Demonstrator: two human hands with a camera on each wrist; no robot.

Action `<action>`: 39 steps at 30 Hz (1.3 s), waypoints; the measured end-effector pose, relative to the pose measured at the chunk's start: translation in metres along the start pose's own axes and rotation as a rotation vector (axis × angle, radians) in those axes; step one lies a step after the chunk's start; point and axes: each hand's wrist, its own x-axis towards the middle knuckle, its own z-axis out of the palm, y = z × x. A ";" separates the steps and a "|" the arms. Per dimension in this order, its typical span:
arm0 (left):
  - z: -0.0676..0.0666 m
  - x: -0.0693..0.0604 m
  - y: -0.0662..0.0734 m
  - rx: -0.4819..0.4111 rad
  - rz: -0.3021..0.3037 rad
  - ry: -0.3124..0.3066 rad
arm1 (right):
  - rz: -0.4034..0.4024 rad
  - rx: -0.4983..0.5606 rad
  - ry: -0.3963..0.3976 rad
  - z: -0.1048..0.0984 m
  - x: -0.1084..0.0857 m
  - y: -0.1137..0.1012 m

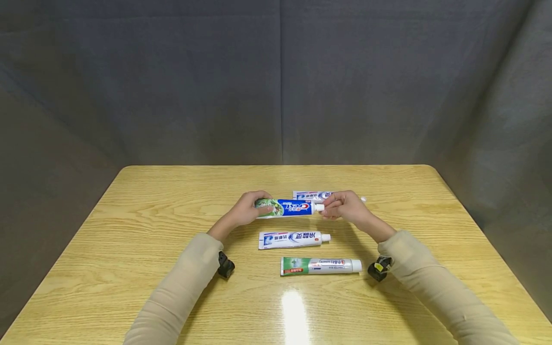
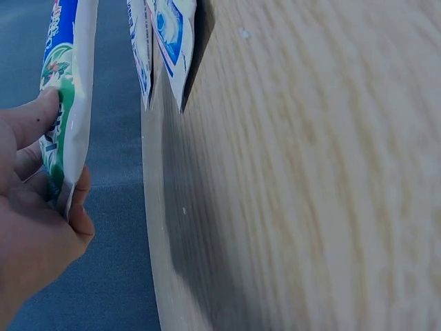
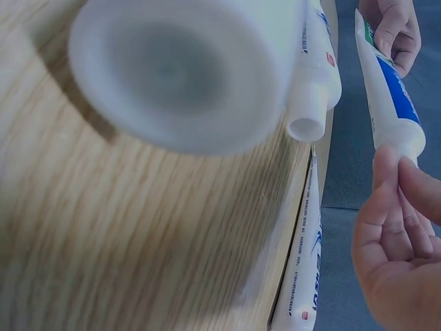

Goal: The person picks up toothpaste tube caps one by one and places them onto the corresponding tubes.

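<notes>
A blue, green and white Crest toothpaste tube is held level above the table between both hands. My left hand grips its flat crimped end, thumb on the printed face in the left wrist view. At the other end, my right hand pinches the white cap between thumb and fingertips. The right wrist view shows this pinch from close by; the fingers hide most of the cap. Behind the right hand lies a white and blue toothpaste tube, partly covered by that hand.
On the wooden table, a second white and blue tube lies nearer than the hands. Closest to the person is a green and silver tube, its white cap pointing right. A dark grey curtain stands behind the table.
</notes>
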 end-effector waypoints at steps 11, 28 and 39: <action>-0.001 0.000 -0.002 0.003 0.018 -0.004 | 0.001 0.010 -0.054 0.001 -0.001 0.001; -0.001 0.000 0.000 -0.007 0.018 -0.005 | 0.047 -0.016 -0.072 0.003 0.002 0.003; 0.000 0.000 -0.001 -0.006 0.026 0.015 | 0.058 -0.018 -0.069 0.005 0.000 0.002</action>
